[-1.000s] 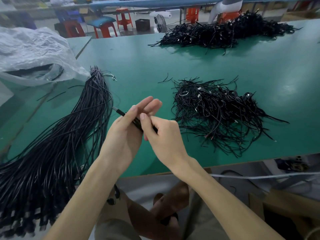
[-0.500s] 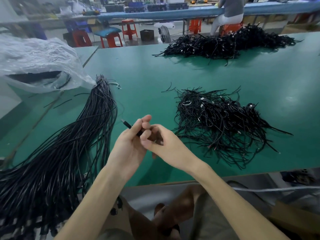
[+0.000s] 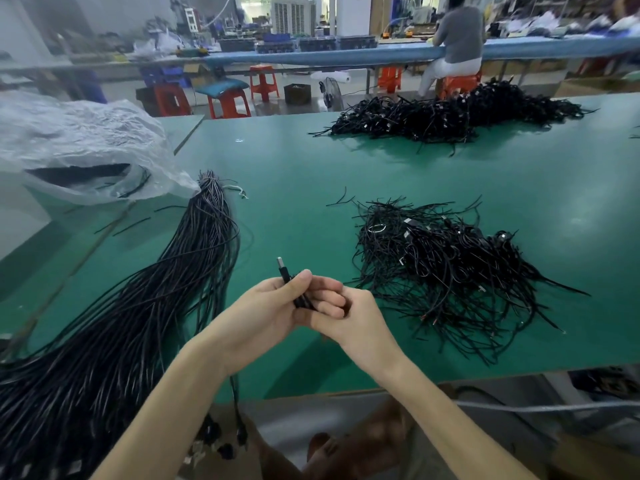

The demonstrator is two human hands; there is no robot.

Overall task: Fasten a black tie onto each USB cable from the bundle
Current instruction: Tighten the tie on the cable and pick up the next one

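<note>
— Where's the cable (image 3: 286,281)?

— Above the counter's (image 3: 294,174) near edge, between both hands. The left hand (image 3: 266,313) pinches it just below the metal plug (image 3: 280,263), which pokes up past the thumb. The right hand (image 3: 353,327) is pressed against the left, its fingers (image 3: 329,301) curled onto the cable lower down. I can't make out a tie; the hands would hide it.

— How will it handle?

— Light and limp, I'd say, with a smooth jacket that may slide. The moulded plug is the only stiff part, so grip there and wrap close behind it, or the slack will flop.

— And around it?

— The bundle (image 3: 180,278) fans out on the left, its tail hanging off the counter. A tangled black pile (image 3: 440,268) lies to the right.
</note>
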